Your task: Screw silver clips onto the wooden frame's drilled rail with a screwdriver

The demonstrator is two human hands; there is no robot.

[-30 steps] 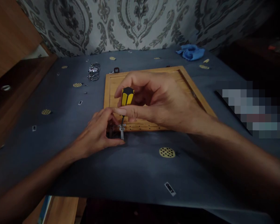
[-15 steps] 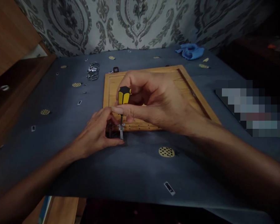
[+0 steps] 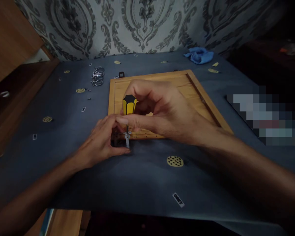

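Observation:
My right hand point(image 3: 167, 111) grips a yellow and black screwdriver point(image 3: 129, 105) between thumb and fingers. The screwdriver stands nearly upright, with its shaft down on a small silver metal latch point(image 3: 127, 141). That latch sits at the near left corner of a framed wooden panel point(image 3: 201, 98), which lies flat. Around the latch curls my left hand point(image 3: 98, 142), its thumb at the lower end and its fingers above. A dark fitting beside the latch is partly covered by the left hand. The screwdriver's tip and any screw under it are too small to make out.
Several silver latches point(image 3: 97, 77) lie on the blue patterned tablecloth point(image 3: 142, 183) at the back left. Small screws point(image 3: 88, 98) rest near them. A dark buckle-like piece point(image 3: 121, 74) is behind the panel. A blue cloth point(image 3: 199, 55) lies at the back right, and a blurred-out object point(image 3: 267, 118) at the right.
The screwdriver handle has turned a little and leans slightly more to the left. The right hand has shifted slightly with it. My left hand stays at the latch.

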